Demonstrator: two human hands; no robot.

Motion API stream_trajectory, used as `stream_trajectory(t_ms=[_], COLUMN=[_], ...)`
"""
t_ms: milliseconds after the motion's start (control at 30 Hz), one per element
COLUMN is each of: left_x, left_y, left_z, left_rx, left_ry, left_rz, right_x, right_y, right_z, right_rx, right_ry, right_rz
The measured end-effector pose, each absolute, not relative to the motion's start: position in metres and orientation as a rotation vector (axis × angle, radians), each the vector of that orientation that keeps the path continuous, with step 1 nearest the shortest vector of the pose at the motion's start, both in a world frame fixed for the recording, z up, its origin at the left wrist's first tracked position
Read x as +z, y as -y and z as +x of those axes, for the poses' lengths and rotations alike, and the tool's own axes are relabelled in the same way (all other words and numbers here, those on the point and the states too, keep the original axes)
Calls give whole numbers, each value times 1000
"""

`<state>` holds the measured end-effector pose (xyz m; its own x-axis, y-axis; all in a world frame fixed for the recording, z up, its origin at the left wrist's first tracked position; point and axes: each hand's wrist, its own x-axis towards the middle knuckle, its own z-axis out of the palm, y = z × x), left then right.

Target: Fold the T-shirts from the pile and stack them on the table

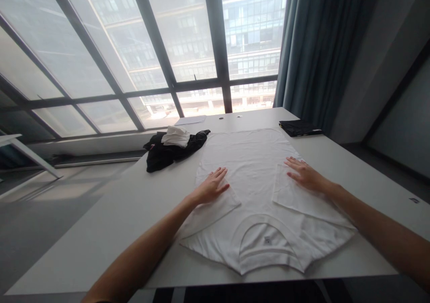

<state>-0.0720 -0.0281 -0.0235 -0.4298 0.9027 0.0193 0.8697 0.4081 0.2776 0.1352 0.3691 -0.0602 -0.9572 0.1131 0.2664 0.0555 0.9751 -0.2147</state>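
Note:
A white T-shirt [250, 177] lies spread on the table, its round collar toward me and its hem toward the window. Both sleeves are turned inward over the body of the shirt. My left hand [211, 186] rests flat on the left sleeve [215, 211], fingers extended and thumb apart. Across from it, my right hand [304, 173] lies flat with spread fingers at the folded right sleeve [295, 195]. A small tag [267, 240] shows inside the neckline. Neither hand grasps the cloth.
On the white table [110, 231], a black garment pile [171, 153] with a white cloth [176, 136] on top sits at the left. Folded black clothing [298, 127] lies at the far right. Beyond are windows and a blue-grey curtain [312, 52].

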Motion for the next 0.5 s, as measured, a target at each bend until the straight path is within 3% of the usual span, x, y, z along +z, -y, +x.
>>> stream_trajectory(t_ms=[233,500], left_x=[19,4], left_y=[73,130], left_z=[-1,40], left_rx=[457,398], left_ry=[-2079,-2017], left_rz=[1905,2078], right_x=[-23,-22], right_y=[-325,-290], right_z=[194,265], right_rx=[438,400], right_ry=[2818,2886], right_rz=[244,424])
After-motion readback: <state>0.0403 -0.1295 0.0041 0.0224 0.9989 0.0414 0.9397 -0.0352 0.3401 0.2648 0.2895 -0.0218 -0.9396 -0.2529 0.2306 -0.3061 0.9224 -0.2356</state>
